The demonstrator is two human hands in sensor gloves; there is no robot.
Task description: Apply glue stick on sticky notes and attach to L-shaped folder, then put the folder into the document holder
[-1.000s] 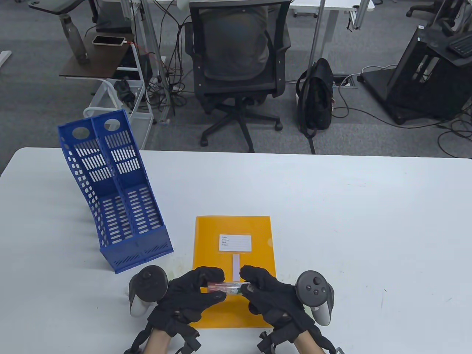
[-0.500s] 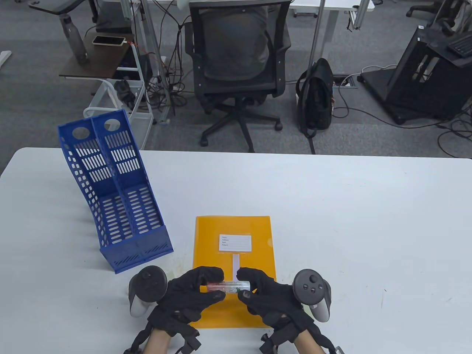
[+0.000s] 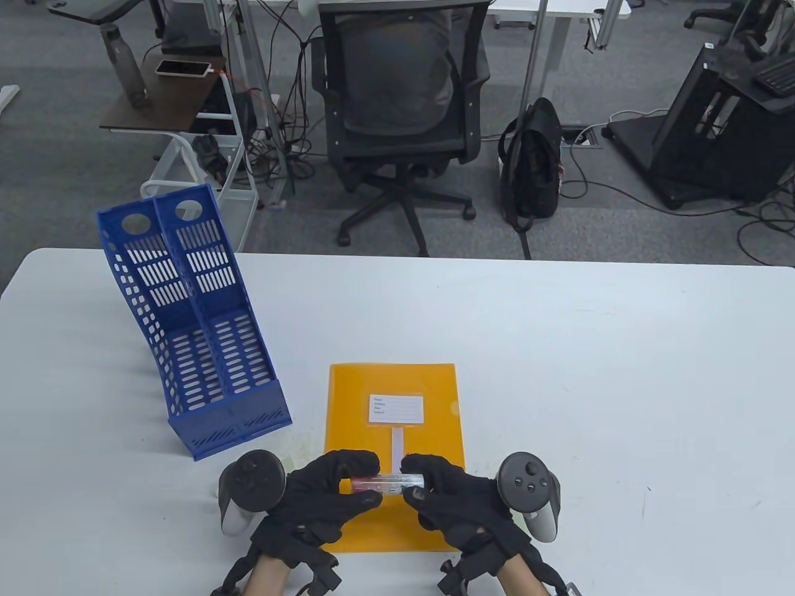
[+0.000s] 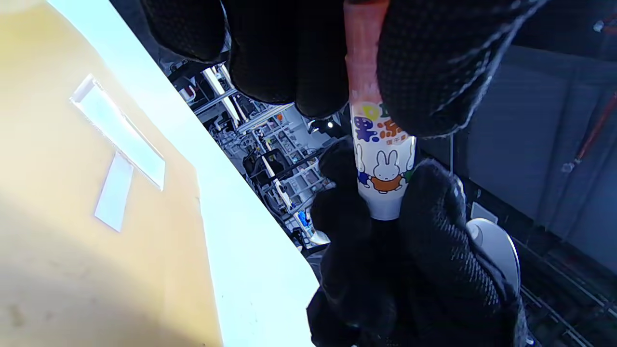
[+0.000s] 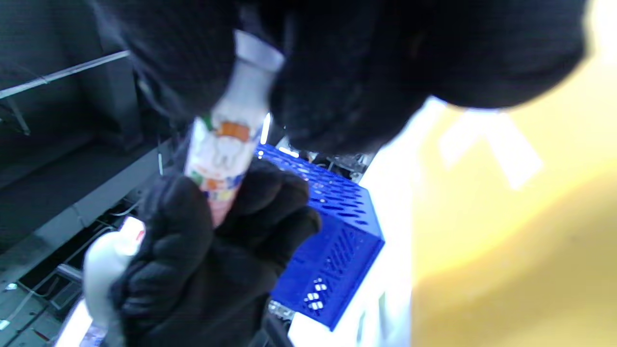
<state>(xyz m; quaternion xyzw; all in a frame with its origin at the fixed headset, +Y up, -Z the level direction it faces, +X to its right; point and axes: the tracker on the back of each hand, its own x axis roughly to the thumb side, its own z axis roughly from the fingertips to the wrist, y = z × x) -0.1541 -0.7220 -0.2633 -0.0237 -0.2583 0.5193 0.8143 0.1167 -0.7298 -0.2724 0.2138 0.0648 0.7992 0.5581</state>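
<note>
Gloved hands hold a smooth cylindrical glue stick [image 3: 386,482] level over the near end of a glossy orange folder [image 3: 428,385]: left hand [image 3: 323,496] pinches its pink end, right hand [image 3: 456,500] its white end. Wrist views reveal a cartoon rabbit label. Perforated blue plastic document holder [image 3: 199,335] stands toward the table's left edge.

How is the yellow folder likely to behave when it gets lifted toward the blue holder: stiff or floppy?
The yellow folder looks like a thin plastic sheet lying flat on the table, so it will probably sag if held by one edge. Its glossy surface suggests that it may slide easily. The narrow strip on it might shift if not glued.
</note>
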